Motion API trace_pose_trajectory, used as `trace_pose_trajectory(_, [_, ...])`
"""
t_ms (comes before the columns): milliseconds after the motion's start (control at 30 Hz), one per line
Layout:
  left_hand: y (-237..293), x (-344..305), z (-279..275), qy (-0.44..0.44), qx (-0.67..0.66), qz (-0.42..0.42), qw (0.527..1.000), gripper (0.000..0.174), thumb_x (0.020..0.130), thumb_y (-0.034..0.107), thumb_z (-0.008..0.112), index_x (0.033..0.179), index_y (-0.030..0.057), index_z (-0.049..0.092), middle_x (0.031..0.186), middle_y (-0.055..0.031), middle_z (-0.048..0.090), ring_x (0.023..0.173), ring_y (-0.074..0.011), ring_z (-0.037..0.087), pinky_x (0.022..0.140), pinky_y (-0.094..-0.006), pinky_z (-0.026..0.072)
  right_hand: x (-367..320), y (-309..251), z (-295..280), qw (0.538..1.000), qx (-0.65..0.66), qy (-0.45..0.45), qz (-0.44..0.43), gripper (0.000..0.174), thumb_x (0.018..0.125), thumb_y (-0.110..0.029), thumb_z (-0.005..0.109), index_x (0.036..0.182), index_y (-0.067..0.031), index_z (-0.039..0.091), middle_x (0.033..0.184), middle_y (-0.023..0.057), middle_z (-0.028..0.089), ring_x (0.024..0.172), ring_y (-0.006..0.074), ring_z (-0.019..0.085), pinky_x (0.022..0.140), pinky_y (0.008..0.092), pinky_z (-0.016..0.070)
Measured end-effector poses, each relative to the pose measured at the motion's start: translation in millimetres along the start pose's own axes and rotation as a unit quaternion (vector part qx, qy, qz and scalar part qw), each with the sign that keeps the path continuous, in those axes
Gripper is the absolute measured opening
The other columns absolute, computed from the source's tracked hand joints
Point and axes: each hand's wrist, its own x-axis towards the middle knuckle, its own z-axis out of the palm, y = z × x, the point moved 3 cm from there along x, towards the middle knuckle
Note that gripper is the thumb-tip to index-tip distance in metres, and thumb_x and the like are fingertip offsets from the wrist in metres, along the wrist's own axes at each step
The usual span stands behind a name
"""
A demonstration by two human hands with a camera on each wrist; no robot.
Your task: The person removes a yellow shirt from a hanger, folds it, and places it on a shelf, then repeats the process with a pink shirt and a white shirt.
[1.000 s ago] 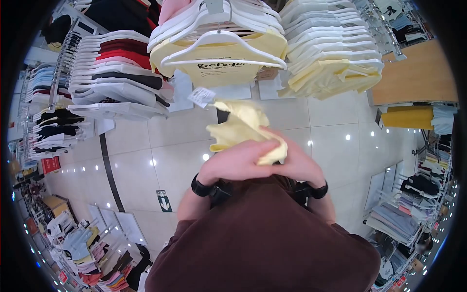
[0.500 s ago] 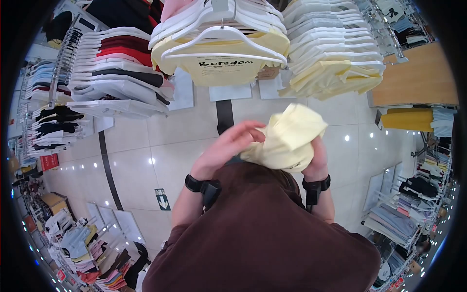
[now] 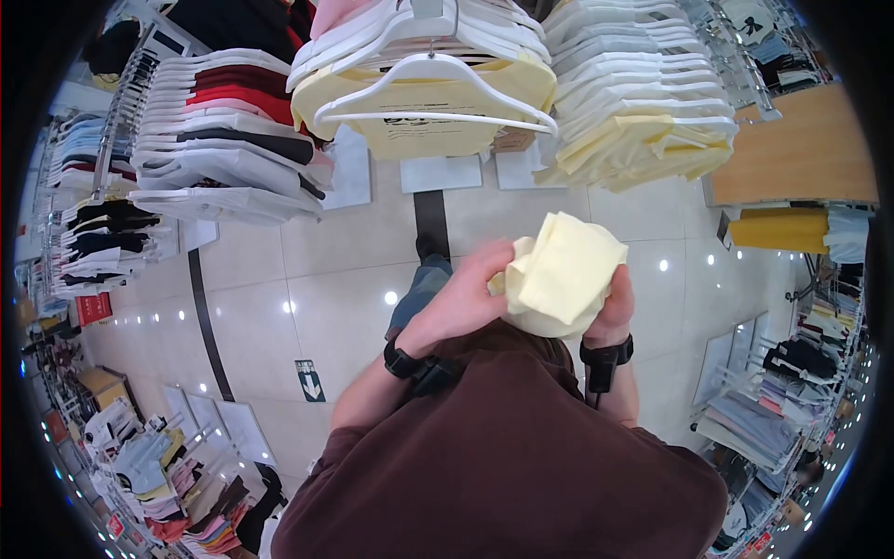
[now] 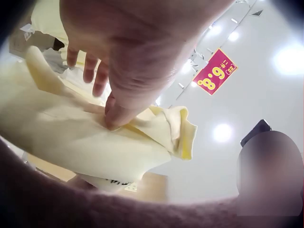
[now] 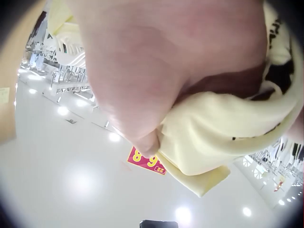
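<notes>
Grip of right hand [image 3: 615, 303] holds pale yellow shirt [image 3: 568, 270], cloth all bunched up. Left hand [image 3: 473, 289] touches shirt's other side; cannot tell if it pinches. Shirt is up in air, over shiny floor [image 3: 345, 261], just past brown top [image 3: 503, 447]. Farther out, white hanger [image 3: 433, 63] hangs in front of printed yellow shirt [image 3: 419, 142]. More hung clothes [image 3: 223, 140] on both sides.

Glossy pale floor tiles [image 3: 251, 321] gleam here, a dark stripe [image 3: 210, 331] slicing through near a white floor arrow [image 3: 310, 381], chrome clothes racks [image 3: 119, 119] crowding both sides, while bright lights [image 4: 289, 61] blaze from the white ceiling [image 4: 256, 95] around a red sign [image 4: 216, 72]!
</notes>
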Motion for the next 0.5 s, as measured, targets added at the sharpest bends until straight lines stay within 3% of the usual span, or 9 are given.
trace_pose_trajectory(33, [3.8,-1.6,2.2,-0.060,-0.075,-0.072,0.993,0.056,0.096,0.009,0.072,0.148,0.0053,0.051,0.146,-0.0087,0.058,0.137,-0.0183,0.054,0.114,-0.0380,0.0435,-1.6,-0.1,-1.4,1.000,-0.002,0.009,0.029,0.081,0.100,-0.049,0.067,0.159,-0.0030,0.036,0.156,0.0172,0.051,0.140,0.0337,0.055,0.116,0.0494,0.0469])
trace_pose_trajectory(67, [11.3,-2.8,2.2,-0.060,-0.074,-0.072,0.993,0.056,0.096,0.009,0.072,0.148,0.0053,0.051,0.146,-0.0087,0.058,0.137,-0.0183,0.054,0.114,-0.0380,0.0435,-2.5,0.9,-2.3,0.998,-0.004,0.018,0.059,0.079,0.099,-0.038,0.072,0.158,-0.0021,0.037,0.155,0.0173,0.053,0.139,0.0330,0.056,0.116,0.0480,0.0474])
trace_pose_trajectory(100, [17.9,-4.7,0.6,-0.027,-0.096,-0.076,0.992,0.057,0.097,0.009,0.071,0.149,0.0053,0.049,0.145,-0.0080,0.058,0.136,-0.0172,0.054,0.113,-0.0370,0.0444,-1.1,-0.7,-0.4,0.998,-0.004,0.018,0.058,0.079,0.099,-0.038,0.072,0.158,-0.0021,0.037,0.155,0.0173,0.053,0.139,0.0330,0.056,0.116,0.0480,0.0474])
trace_pose_trajectory(167, [20.9,-7.5,1.9,0.006,-0.117,-0.080,0.990,0.057,0.098,0.008,0.070,0.150,0.0054,0.047,0.144,-0.0073,0.058,0.135,-0.0161,0.055,0.112,-0.0360,0.0452,1.9,-3.5,5.1,0.995,-0.044,0.020,0.088,0.073,0.097,-0.024,0.073,0.157,-0.0001,0.039,0.152,0.0179,0.055,0.137,0.0318,0.058,0.115,0.0453,0.0482])
trace_pose_trajectory(233, [21.7,-7.2,3.1,0.073,-0.325,-0.060,0.941,0.054,0.103,0.014,0.068,0.150,0.0015,0.045,0.135,-0.0094,0.063,0.130,-0.0170,0.057,0.110,-0.0338,0.0468,-0.4,-3.0,3.0,0.993,-0.054,0.049,0.090,0.072,0.095,-0.019,0.072,0.156,0.0006,0.039,0.152,0.0180,0.055,0.137,0.0315,0.058,0.115,0.0450,0.0482])
trace_pose_trajectory(267, [22.0,-7.6,2.3,0.072,-0.324,-0.060,0.941,0.054,0.103,0.014,0.068,0.150,0.0015,0.045,0.135,-0.0094,0.063,0.130,-0.0170,0.057,0.110,-0.0338,0.0468,-1.0,-3.1,1.2,0.991,-0.065,0.077,0.092,0.072,0.094,-0.015,0.072,0.156,0.0013,0.040,0.152,0.0181,0.055,0.138,0.0311,0.057,0.115,0.0446,0.0482])
trace_pose_trajectory(367, [29.2,-11.9,-7.1,0.138,-0.300,-0.051,0.943,0.050,0.104,0.011,0.065,0.149,0.0029,0.046,0.135,-0.0070,0.061,0.126,-0.0146,0.057,0.109,-0.0320,0.0461,2.1,-0.5,-8.8,0.984,-0.156,0.049,0.067,0.083,0.091,-0.025,0.079,0.159,-0.0008,0.036,0.156,0.0177,0.051,0.140,0.0334,0.055,0.117,0.0489,0.0467])
trace_pose_trajectory(500, [28.9,-23.3,-13.6,0.138,-0.209,-0.018,0.968,0.048,0.102,0.005,0.062,0.148,0.0038,0.048,0.135,-0.0060,0.059,0.125,-0.0146,0.056,0.109,-0.0308,0.0445,4.9,6.8,-3.9,0.994,-0.104,0.009,0.040,0.086,0.090,-0.028,0.083,0.159,-0.0021,0.037,0.157,0.0150,0.050,0.143,0.0307,0.052,0.119,0.0473,0.0439])
